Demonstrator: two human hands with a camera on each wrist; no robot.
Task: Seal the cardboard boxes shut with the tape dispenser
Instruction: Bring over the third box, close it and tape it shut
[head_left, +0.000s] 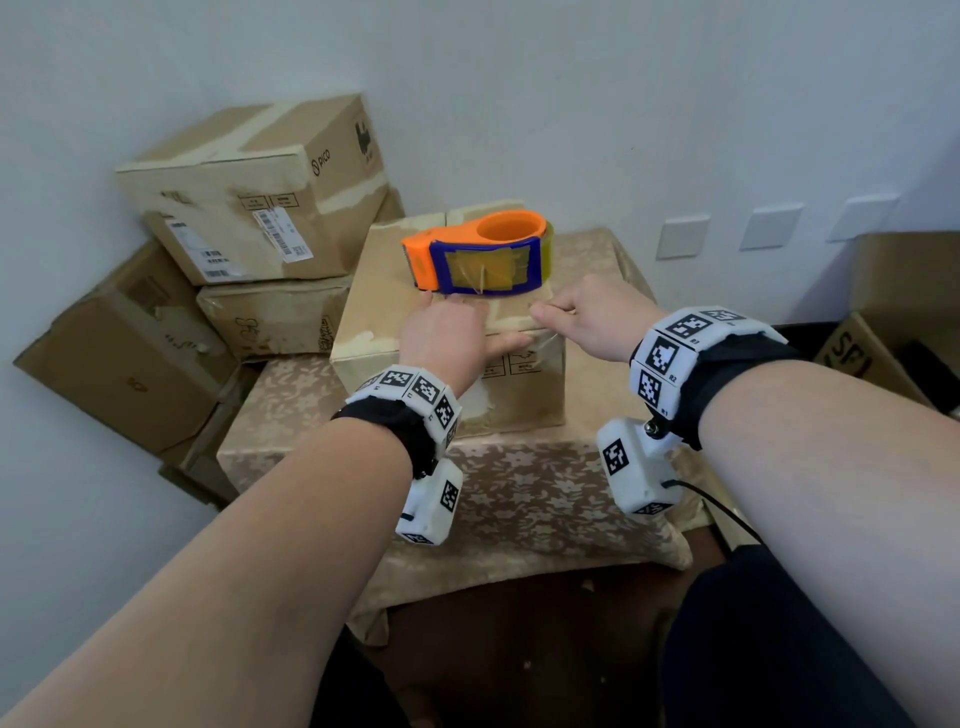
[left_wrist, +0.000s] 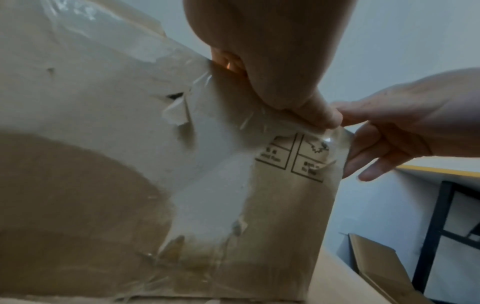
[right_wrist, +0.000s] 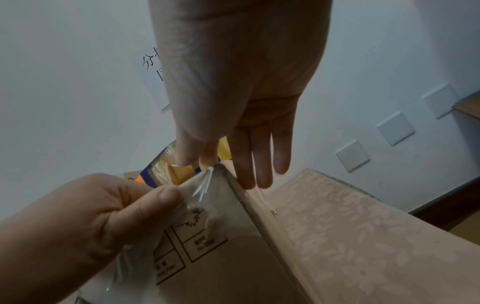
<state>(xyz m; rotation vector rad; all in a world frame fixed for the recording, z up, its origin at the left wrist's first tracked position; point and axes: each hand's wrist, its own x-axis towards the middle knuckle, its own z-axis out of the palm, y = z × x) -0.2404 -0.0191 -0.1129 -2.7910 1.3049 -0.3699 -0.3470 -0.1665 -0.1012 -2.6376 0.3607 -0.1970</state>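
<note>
A worn cardboard box (head_left: 524, 400) stands on the cloth-covered table (head_left: 519, 499). On its top rests the orange and blue tape dispenser (head_left: 478, 254), untouched by either hand. My left hand (head_left: 447, 332) lies over the box's front top edge, fingers flat on top. Its thumb (right_wrist: 166, 195) presses clear tape (right_wrist: 205, 185) onto the front face. My right hand (head_left: 582, 322) is at the front right corner. Its thumb and index finger pinch the loose tape end (left_wrist: 340, 137) there, while the other fingers (right_wrist: 259, 160) hang straight down the box's right side.
Several taped cardboard boxes (head_left: 249, 192) are stacked against the wall at the left. An open box (head_left: 893, 312) sits at the right, close to the table. Blank wall plates (head_left: 680, 236) line the wall behind. Bare cloth shows in front of the box.
</note>
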